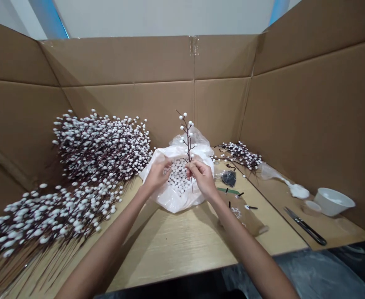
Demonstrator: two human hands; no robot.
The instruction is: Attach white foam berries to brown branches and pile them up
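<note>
A thin brown stem (188, 139) with white berries stands upright over a white plastic bag (176, 203). My right hand (199, 171) is closed on its lower part, and the bare end points down past the fingers. Over the bag's left side is my left hand (158, 174), its fingers curled together near the loose white balls (179, 176); whatever they pinch is too small to make out. The bag lies open on the table, full of these balls.
Large bundles of berry stems (101, 145) fill the left side. At the right lie a smaller bundle (243, 154), a bag of dark pieces (229, 178), brown paper (244, 211), a white bowl (334, 202), a small cup (312, 207) and scissors (305, 226). Cardboard walls (129, 62) surround the table.
</note>
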